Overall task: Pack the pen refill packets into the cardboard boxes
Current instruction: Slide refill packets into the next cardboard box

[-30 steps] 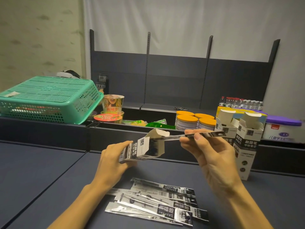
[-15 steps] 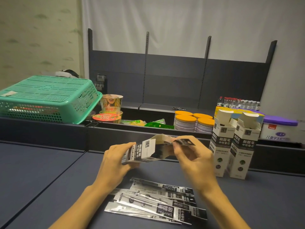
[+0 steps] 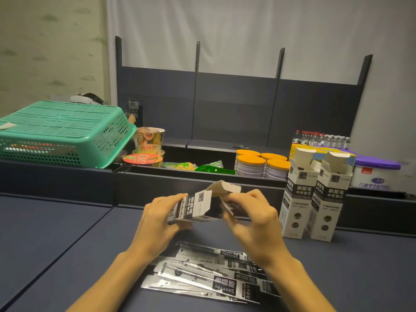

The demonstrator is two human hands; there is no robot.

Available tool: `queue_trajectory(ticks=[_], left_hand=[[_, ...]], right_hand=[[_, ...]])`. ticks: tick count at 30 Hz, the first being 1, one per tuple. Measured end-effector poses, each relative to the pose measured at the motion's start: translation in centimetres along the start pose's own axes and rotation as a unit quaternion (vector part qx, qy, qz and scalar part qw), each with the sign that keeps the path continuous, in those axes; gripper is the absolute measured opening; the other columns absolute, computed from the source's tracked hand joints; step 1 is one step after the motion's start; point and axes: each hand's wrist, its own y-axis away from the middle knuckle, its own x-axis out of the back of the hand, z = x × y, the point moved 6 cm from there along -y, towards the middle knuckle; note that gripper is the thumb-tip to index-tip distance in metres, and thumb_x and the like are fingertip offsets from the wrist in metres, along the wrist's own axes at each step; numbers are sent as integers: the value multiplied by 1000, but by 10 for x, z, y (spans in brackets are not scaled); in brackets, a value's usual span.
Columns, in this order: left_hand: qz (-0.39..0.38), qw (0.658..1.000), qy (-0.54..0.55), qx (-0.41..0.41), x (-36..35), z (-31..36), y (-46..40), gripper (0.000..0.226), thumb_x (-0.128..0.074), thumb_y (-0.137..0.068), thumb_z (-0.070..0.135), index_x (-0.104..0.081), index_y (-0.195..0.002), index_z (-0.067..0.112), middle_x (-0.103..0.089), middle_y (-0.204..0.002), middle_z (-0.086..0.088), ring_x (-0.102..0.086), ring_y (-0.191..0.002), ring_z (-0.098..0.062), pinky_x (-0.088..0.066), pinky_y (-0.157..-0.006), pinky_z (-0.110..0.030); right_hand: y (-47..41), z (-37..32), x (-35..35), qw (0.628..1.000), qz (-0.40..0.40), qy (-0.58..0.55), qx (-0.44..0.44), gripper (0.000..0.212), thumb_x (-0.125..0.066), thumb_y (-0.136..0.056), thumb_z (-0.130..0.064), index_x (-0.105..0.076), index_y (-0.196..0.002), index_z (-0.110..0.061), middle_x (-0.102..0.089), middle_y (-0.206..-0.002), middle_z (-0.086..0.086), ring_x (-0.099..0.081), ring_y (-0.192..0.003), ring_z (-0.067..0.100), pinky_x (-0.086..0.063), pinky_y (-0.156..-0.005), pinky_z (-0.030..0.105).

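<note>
Dark table (image 3: 67, 244): L hand (image 3: 157, 224) grips box (image 3: 193, 208), R hand (image 3: 252, 219) fingers pinch its open end

Green mesh basket (image 3: 60, 134), upturned, at 10 o'clock on the ledge behind the table (image 3: 56, 233). Two noodle cups (image 3: 149, 140) stacked just right of it; snack packets (image 3: 195, 166) at 12 o'clock. Orange-lidded tins (image 3: 258, 164) and water bottles (image 3: 319, 138) toward 2 o'clock, purple-lidded tub (image 3: 378, 172) farthest right.
</note>
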Motion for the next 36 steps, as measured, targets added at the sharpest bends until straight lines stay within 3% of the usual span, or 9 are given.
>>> queue_trajectory(ticks=[4,7,10,15,19,24,30,33,36], left_hand=[[6,1000,5,8,1,-4,0,69,-83,-66,32,-54,-129,27,-59,-118,12,-48,-107,-7,-45,-90,-43],[2,1000,7,5,-1,-3,0,70,-83,-66,30,-53,-130,29,-58,-118,12,-46,-108,-5,-44,-90,-41],[-4,1000,5,-7,-4,-1,1,71,-85,-65,28,-55,-129,26,-61,-120,7,-48,-109,-9,-44,-90,-38],[-8,1000,-8,-20,-4,1,0,71,-85,-64,29,-56,-128,25,-62,-119,6,-51,-110,-13,-41,-91,-34],[-2,1000,-4,-23,-3,2,-1,71,-85,-63,29,-55,-128,25,-61,-118,7,-47,-107,-6,-45,-89,-43],[0,1000,-3,-26,-1,0,-1,72,-85,-64,29,-53,-129,29,-55,-118,16,-46,-107,-4,-46,-87,-45],[-12,999,-7,-34,-5,0,-1,73,-85,-63,29,-53,-129,27,-61,-118,6,-49,-107,-10,-48,-87,-46],[-16,999,-12,-41,-5,1,-1,73,-85,-63,30,-54,-129,26,-61,-118,6,-48,-107,-9,-48,-86,-46],[-16,999,-16,-38,-4,1,-1,73,-86,-62,28,-54,-129,25,-62,-118,5,-49,-106,-10,-48,-86,-46]], right_hand=[[-1,-6,3,1000,15,6,8,28,-57,-84,-20,-70,-107,-10,-67,-102,-1,-57,-90,12,-52,-73,26],[0,-7,2,1000,17,4,20,24,-57,-85,-16,-67,-106,-10,-68,-96,2,-60,-84,16,-54,-69,31],[5,-1,-6,999,-27,29,8,26,-59,-87,-14,-63,-113,-13,-69,-90,3,-62,-74,21,-55,-61,39],[9,2,-17,992,-110,0,-64,28,-42,-93,-35,-55,-112,-19,-68,-88,1,-56,-68,21,-51,-61,40],[6,-5,-16,993,-106,25,-44,23,-43,-93,-30,-60,-103,-17,-66,-83,0,-54,-68,16,-49,-61,34],[4,-8,-14,996,-84,17,-31,27,-48,-92,-22,-66,-112,-15,-65,-89,-3,-53,-74,10,-45,-69,24],[8,-7,-19,986,-146,10,-81,35,-37,-93,-32,-61,-111,-14,-66,-88,1,-51,-71,15,-44,-65,28],[9,-9,-19,985,-153,8,-85,37,-34,-92,-34,-60,-110,-15,-66,-90,-1,-46,-71,9,-35,-64,18],[9,-11,-19,985,-157,13,-75,35,-36,-92,-32,-62,-107,-15,-67,-90,1,-47,-71,10,-39,-64,23]])
